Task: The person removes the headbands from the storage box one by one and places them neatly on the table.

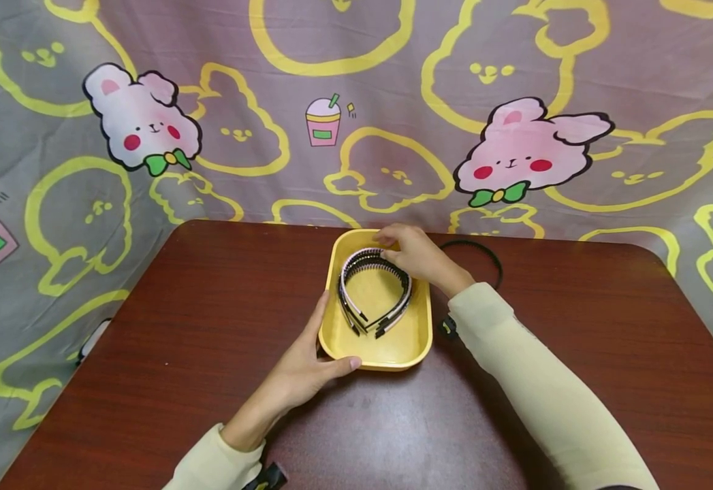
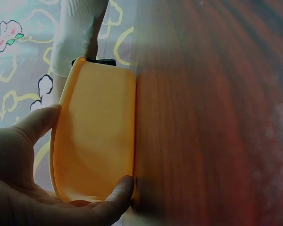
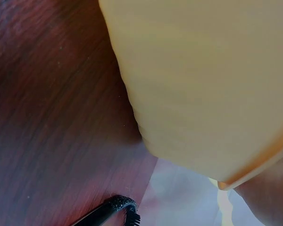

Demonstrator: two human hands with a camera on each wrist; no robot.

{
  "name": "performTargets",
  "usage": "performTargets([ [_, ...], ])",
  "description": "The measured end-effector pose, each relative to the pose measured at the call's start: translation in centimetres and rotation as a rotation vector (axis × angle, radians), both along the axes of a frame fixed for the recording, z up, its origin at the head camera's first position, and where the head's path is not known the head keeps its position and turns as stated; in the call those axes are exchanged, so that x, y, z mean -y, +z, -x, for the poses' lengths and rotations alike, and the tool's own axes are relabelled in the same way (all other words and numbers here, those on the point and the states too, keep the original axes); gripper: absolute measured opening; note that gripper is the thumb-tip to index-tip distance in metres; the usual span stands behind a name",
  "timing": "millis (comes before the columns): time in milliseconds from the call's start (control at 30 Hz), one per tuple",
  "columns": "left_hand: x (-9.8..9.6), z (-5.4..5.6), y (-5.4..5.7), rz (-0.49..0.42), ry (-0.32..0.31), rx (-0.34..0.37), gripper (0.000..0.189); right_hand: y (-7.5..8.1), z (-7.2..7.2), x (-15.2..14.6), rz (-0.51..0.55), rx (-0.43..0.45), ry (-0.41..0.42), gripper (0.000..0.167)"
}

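A yellow plastic basin [image 1: 393,357] stands on the table, with several headbands [image 1: 406,299] lying together in it, black and pale pink, some toothed. My left hand [image 1: 301,374] grips the basin's near left corner, thumb at the near rim and fingers along the left side. In the left wrist view, that hand [image 2: 26,160] spans the basin's yellow wall [image 2: 96,127]. My right hand [image 1: 417,253] reaches over the far right rim and pinches at the top of the headbands; its fingertips partly cover them. The right wrist view shows mostly the basin's outer wall [image 3: 203,84].
A separate black headband [image 1: 496,258] lies on the dark brown wooden table [image 1: 209,306], right of the basin and partly behind my right wrist. Its black end [image 3: 118,205] appears in the right wrist view. A patterned cloth [image 1: 387,95] hangs behind the table.
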State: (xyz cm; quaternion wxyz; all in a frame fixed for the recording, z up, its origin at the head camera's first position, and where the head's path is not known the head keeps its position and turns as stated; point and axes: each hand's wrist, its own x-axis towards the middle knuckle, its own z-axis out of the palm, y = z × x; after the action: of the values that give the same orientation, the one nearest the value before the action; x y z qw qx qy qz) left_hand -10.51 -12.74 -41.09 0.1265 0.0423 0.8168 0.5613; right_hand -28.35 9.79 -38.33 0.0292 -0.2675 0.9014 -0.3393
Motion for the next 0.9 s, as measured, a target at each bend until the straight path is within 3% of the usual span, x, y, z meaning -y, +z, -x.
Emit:
performTargets([
  [567,0.11,-0.03,-0.11,0.025,0.003,0.001,0.119,-0.35,0.05,0.55,-0.080,-0.076,0.044,0.027],
  [900,0.14,0.09,-0.04,0.035,-0.006,-0.006,0.118,-0.46,0.08,0.61,-0.087,-0.078,0.050,0.029],
])
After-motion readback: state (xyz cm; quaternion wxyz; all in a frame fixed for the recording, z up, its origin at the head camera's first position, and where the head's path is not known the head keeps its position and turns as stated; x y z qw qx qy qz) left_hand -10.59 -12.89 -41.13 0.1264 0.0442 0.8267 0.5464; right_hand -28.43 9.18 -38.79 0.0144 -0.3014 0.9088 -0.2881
